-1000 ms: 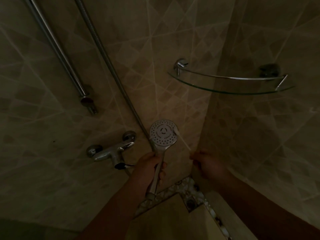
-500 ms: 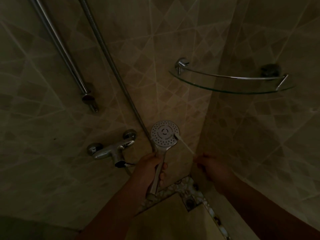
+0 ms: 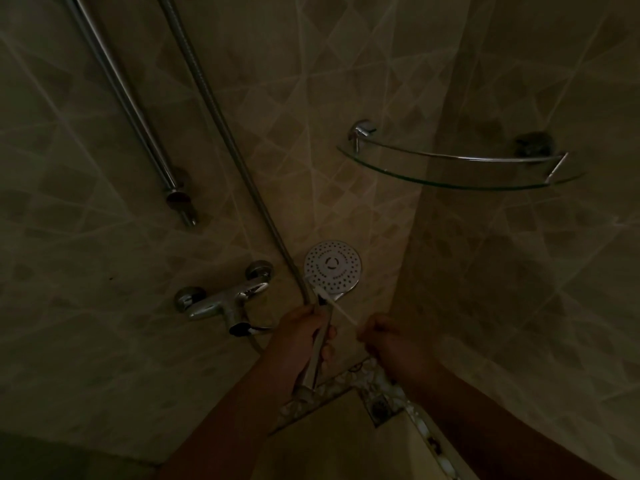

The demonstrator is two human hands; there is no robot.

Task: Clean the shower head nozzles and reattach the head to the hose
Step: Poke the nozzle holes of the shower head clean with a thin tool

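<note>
Chrome everywhere in this dim shower corner, beige patterned tiles all round. Person's left hand (image 3: 304,337) is wrapped around the handle of a round chrome shower head (image 3: 332,267), holding it upright with the white dotted nozzle face turned toward them. It sits right in the corner area, just right of the ribbed metal shower hose (image 3: 221,126) that hangs down the wall, and the bottom end of the handle pokes out below the fist with nothing screwed onto it as far as I can see.

Right hand (image 3: 388,337) is curled tight, pinching the end of a thin white stick-like cleaning tool (image 3: 337,306). Could be a slim brush or a swab, too dark to say for sure. Its tip lies at the lower left edge of the nozzle face, crossing over the neck of the head.

Left of the hands there's a chrome wall mixer tap (image 3: 225,299) with two round mounts, and above that a slanting chrome slide rail (image 3: 131,109). A curved glass corner shelf (image 3: 460,178) with a chrome guard bar hangs up on the right. Down between the forearms you can see a pebble mosaic border strip (image 3: 367,374) and a small square floor drain (image 3: 381,407)
</note>
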